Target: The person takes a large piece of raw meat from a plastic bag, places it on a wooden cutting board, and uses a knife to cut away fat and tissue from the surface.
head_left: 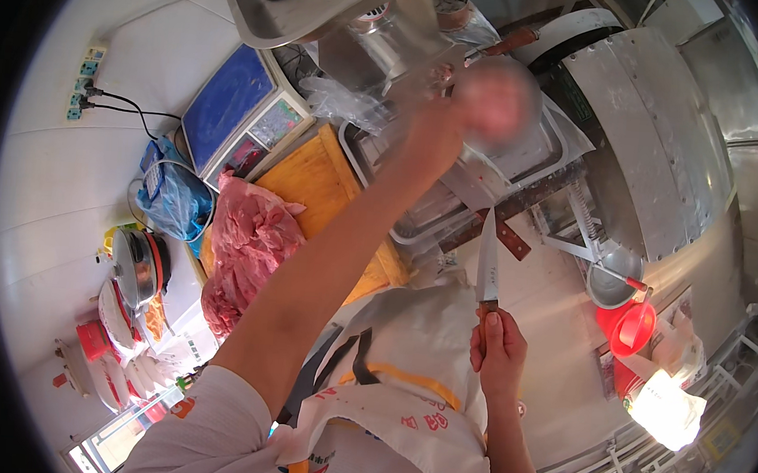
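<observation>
My left arm reaches far forward over a metal tray (402,238). My left hand (437,133) is at its end, beside a round, blurred pinkish patch that hides its fingers; what it touches I cannot make out. Close to my apron, my right hand (500,343) is closed around the brown handle of a knife (488,266), whose pointed blade is directed away from me. Beyond the knife tip, a broad metal blade (477,187) lies by the tray, near a dark wooden handle (512,239). Left of my left forearm, raw meat (251,249) lies in a large pile.
The meat rests partly on a wooden board (319,184). Behind it stands a device with a blue top (228,103). A steel basin (280,19) sits at the far edge, a riveted metal cover (650,132) to the right. A red basin (633,329) is lower right.
</observation>
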The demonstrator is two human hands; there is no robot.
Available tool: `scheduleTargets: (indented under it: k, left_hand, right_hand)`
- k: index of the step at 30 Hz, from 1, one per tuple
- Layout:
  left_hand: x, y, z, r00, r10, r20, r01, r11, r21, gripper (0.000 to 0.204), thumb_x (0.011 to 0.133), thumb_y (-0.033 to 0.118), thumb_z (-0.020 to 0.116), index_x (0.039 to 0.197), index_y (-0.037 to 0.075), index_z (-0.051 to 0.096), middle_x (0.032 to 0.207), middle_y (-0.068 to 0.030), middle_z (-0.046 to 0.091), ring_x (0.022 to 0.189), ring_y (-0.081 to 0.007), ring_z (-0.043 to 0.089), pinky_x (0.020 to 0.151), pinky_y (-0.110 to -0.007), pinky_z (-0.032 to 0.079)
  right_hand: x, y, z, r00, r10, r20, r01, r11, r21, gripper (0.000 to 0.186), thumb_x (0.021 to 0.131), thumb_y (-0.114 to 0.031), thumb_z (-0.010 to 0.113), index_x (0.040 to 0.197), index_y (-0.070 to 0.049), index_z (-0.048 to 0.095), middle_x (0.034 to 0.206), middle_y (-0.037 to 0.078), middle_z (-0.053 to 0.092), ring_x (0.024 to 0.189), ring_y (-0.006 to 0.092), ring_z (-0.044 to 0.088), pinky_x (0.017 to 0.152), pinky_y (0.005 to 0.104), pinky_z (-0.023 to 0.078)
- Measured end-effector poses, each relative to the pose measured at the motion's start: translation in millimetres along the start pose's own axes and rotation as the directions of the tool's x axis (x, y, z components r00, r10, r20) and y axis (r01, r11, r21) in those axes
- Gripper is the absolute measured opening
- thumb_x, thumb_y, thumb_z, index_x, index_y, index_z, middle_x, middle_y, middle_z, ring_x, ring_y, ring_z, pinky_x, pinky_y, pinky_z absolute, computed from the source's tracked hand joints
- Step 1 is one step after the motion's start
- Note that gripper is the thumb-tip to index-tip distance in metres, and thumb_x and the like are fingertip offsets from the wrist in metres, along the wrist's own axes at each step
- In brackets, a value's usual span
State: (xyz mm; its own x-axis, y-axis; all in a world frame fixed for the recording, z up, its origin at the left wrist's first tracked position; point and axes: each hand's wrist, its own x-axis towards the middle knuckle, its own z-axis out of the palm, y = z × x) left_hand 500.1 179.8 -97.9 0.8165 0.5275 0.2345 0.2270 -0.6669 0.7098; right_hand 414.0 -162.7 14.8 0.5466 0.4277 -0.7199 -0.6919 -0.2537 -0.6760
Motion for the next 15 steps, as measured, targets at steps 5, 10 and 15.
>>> scheduleTargets:
  k: [5, 10, 15]
  left_hand:
    - [0, -14, 2, 0.999, 0.025, 0.046, -0.034, 0.98, 0.197, 0.044, 0.08, -0.008, 0.06, 0.118, 0.008, 0.077, 0.121, -0.0147, 0.073, 0.118, -0.0324, 0.067, 0.099, -0.044, 0.056]
    - [-49, 3, -39, 0.996, 0.09, -0.012, -0.079, 0.922, 0.378, 0.051, 0.078, -0.004, 0.062, 0.129, 0.003, 0.069, 0.134, -0.0155, 0.066, 0.134, -0.04, 0.056, 0.114, -0.052, 0.044]
    - [-173, 33, -111, 0.953, -0.132, -0.274, 0.204, 0.946, 0.252, 0.042, 0.083, -0.001, 0.067, 0.125, 0.005, 0.068, 0.137, -0.0175, 0.062, 0.13, -0.0416, 0.055, 0.109, -0.052, 0.046]
  right_hand:
    - [5, -4, 1, 0.999, -0.005, 0.033, 0.006, 1.0, -0.027, 0.033, 0.115, -0.03, 0.056, 0.122, 0.0, 0.068, 0.07, -0.003, 0.056, 0.05, 0.0021, 0.042, 0.044, 0.0208, 0.032]
    - [6, -7, 23, 1.0, -0.007, 0.023, 0.009, 0.995, -0.103, 0.034, 0.116, -0.032, 0.054, 0.119, -0.001, 0.068, 0.07, -0.002, 0.056, 0.048, 0.0037, 0.041, 0.043, 0.0218, 0.031]
    - [17, -5, 30, 0.996, -0.054, 0.071, 0.064, 0.988, -0.138, 0.035, 0.116, -0.035, 0.052, 0.116, -0.003, 0.067, 0.071, -0.001, 0.055, 0.045, 0.0043, 0.04, 0.04, 0.0224, 0.03]
